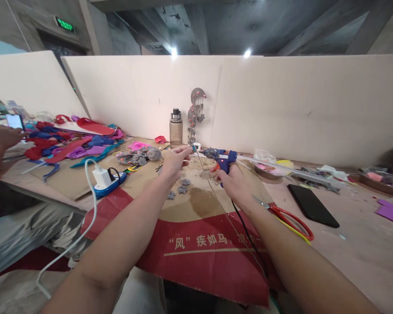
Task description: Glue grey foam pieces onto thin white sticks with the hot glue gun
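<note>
My right hand (228, 176) is wrapped round the handle of a blue glue gun (225, 160), whose nozzle points left. Close to that nozzle, my left hand (177, 160) pinches a small bluish piece (194, 149) between thumb and fingertips. A thin grey cord (212, 189) runs down from near the fingertips across the cardboard (170, 214). Several small grey flower shapes (182, 189) lie on the cardboard below my hands. Behind them a grey hanging ornament with pink dots (196, 109) is against the white panel.
A bottle (176, 128) stands behind my left hand. At left are a power strip (109, 185), grey yarn (153, 153), coloured fabric (75, 141) and another person's hand (1, 141). Red-handled scissors (291, 220) and a black phone (312, 205) lie at right.
</note>
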Available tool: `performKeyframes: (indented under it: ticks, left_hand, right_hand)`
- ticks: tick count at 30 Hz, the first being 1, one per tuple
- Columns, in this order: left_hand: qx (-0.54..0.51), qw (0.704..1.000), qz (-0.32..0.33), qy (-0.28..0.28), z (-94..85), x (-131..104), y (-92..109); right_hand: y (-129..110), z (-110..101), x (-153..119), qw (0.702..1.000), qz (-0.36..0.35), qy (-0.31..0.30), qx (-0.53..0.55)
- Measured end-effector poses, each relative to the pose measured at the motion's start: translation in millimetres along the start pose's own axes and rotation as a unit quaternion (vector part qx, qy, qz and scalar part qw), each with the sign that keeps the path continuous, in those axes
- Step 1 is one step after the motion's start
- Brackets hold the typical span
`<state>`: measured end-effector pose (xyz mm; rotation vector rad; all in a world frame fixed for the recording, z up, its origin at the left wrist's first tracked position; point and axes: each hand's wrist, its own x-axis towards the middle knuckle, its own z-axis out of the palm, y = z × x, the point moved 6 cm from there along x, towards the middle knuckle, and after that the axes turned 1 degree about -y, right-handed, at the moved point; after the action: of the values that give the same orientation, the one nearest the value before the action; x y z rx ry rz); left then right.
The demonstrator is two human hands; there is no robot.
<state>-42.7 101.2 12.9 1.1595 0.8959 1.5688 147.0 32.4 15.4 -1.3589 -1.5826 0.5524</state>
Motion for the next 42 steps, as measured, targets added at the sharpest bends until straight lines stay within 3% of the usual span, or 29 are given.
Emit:
performKeyframes:
  ticks: [3, 6, 10, 12, 14, 18, 20, 22, 26, 29, 35, 42]
  left_hand:
    - [0.014, 1.0, 0.006, 0.004, 0.6, 0.5, -0.3]
    - [0.033, 0.999, 0.023, -0.002, 3.6, -1.4, 0.9]
    - [0.071, 0.995, 0.068, -0.02, 9.9, -7.4, 3.9]
    - [0.085, 0.992, 0.085, -0.037, 14.3, -10.8, 4.4]
    - [0.101, 0.989, 0.099, -0.052, 18.6, -13.8, 4.8]
    - [0.15, 0.979, 0.125, -0.056, 24.5, -19.3, 7.2]
    - [0.182, 0.971, 0.142, -0.056, 27.3, -22.8, 9.5]
    - [0.21, 0.963, 0.16, -0.059, 30.7, -26.9, 12.3]
    - [0.233, 0.955, 0.171, -0.072, 36.6, -33.8, 15.9]
    - [0.212, 0.96, 0.158, -0.092, 40.1, -36.1, 14.8]
    - [0.102, 0.985, 0.084, -0.112, 42.2, -36.1, 5.3]
    - [0.037, 0.991, 0.042, -0.125, 44.7, -35.6, 1.6]
  right_hand:
    - [2.8, -12.0, 1.5, 0.989, 0.082, -0.005, -0.125]
    - [11.9, -14.3, 6.4, 0.963, 0.106, -0.038, -0.245]
    - [35.5, -1.7, 13.9, 0.956, 0.062, -0.099, -0.27]
    - [43.0, -2.0, 15.5, 0.954, 0.03, -0.08, -0.288]
    - [42.1, -8.4, 15.9, 0.956, -0.007, -0.022, -0.294]
    - [16.5, -17.1, 13.2, 0.974, -0.1, 0.083, -0.188]
    - [5.8, -11.1, 12.5, 0.991, -0.098, 0.068, -0.064]
    - [1.2, 1.9, 11.8, 0.995, -0.053, 0.023, 0.083]
    - [2.4, 27.6, 7.8, 0.958, 0.041, -0.031, 0.283]
    - [5.7, 32.2, 7.5, 0.955, 0.046, -0.022, 0.294]
    - [4.1, 23.7, 8.3, 0.976, -0.029, 0.02, 0.215]
    - [-1.3, 16.7, 4.8, 0.986, -0.048, 0.054, 0.149]
